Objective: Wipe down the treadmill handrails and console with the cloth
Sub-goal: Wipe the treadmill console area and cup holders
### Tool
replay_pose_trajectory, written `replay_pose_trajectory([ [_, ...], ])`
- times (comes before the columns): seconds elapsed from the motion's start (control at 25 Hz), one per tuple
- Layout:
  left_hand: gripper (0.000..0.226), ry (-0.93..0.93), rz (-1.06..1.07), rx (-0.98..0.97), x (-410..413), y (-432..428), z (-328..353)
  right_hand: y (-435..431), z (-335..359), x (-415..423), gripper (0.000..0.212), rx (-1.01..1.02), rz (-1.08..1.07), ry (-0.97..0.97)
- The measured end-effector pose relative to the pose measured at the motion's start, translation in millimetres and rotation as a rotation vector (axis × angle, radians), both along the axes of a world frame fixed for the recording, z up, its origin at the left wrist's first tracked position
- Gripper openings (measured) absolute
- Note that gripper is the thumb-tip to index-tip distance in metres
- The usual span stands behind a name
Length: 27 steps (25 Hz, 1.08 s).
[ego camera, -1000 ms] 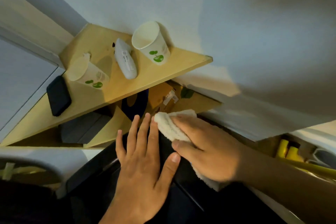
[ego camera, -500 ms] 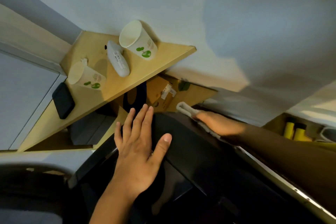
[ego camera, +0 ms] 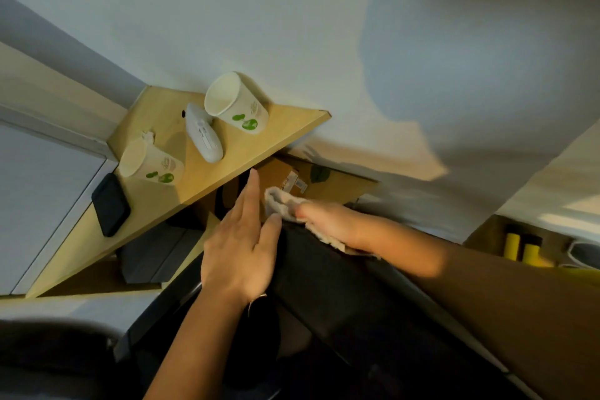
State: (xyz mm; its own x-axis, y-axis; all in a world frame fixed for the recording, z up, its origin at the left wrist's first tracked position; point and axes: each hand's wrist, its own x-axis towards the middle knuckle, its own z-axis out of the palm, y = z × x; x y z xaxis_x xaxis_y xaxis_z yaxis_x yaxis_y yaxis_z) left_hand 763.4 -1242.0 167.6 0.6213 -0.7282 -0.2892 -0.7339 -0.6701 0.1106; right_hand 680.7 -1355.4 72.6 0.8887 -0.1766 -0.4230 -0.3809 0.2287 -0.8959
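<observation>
Holding cloth point(ego camera: 280, 203), right hand point(ego camera: 328, 222); left hand point(ego camera: 238, 250) flat.

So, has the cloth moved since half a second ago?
Yes. The cloth slid left along the console top: its tip was right of the box label, now left of it.

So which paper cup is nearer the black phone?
The cup left of the white gadget, beside the phone; the other cup sits by the wall.

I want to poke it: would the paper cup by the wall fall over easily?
Probably. The paper cup looks empty, so it is likely light. Its base is narrower than its rim, so a poke may tip it, and then it might roll.
</observation>
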Motion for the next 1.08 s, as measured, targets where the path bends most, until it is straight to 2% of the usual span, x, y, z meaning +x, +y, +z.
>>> replay_pose_trajectory([
  [0.08, 0.059, -0.022, -0.034, 0.018, 2, 4, 1, 5, -13, -14, 0.048, 0.031, -0.033, 0.076],
  [0.24, 0.056, -0.068, -0.088, 0.033, 6, 2, -2, 8, -2, -55, 0.048, -0.035, -0.045, 0.182],
  [0.32, 0.056, -0.074, -0.092, 0.035, 5, 4, -3, 15, 19, -64, 0.045, -0.163, 0.0, 0.125],
  [0.4, 0.062, -0.049, -0.084, 0.016, 6, 5, -3, 22, 45, -55, 0.038, -0.293, -0.056, -0.002],
  [0.48, 0.067, -0.004, -0.041, -0.047, 5, 5, -2, 24, 48, -34, 0.033, -0.296, -0.048, -0.137],
  [0.52, 0.07, 0.002, -0.023, -0.064, 4, 6, -2, 22, 45, -25, 0.038, -0.222, -0.027, -0.138],
  [0.64, 0.068, -0.049, -0.045, -0.03, 0, 8, -3, 11, 18, -10, 0.052, -0.054, -0.03, -0.012],
  [0.72, 0.064, -0.1, -0.082, 0.004, 5, 6, -4, 10, 11, -18, 0.046, -0.072, -0.051, 0.064],
  [0.84, 0.074, -0.189, -0.143, 0.055, -3, 14, -8, 14, 20, -54, 0.046, -0.133, -0.027, 0.154],
  [0.92, 0.077, -0.192, -0.176, -0.01, -35, 31, -14, 19, 38, -87, 0.047, -0.164, -0.014, 0.196],
  [1.0, 0.07, -0.136, -0.14, -0.133, -64, 49, -18, 33, 59, -115, 0.047, -0.379, 0.066, 0.133],
  [1.08, 0.065, -0.076, -0.136, -0.23, -68, 57, -24, 51, 64, -118, 0.054, -0.753, 0.104, 0.006],
])
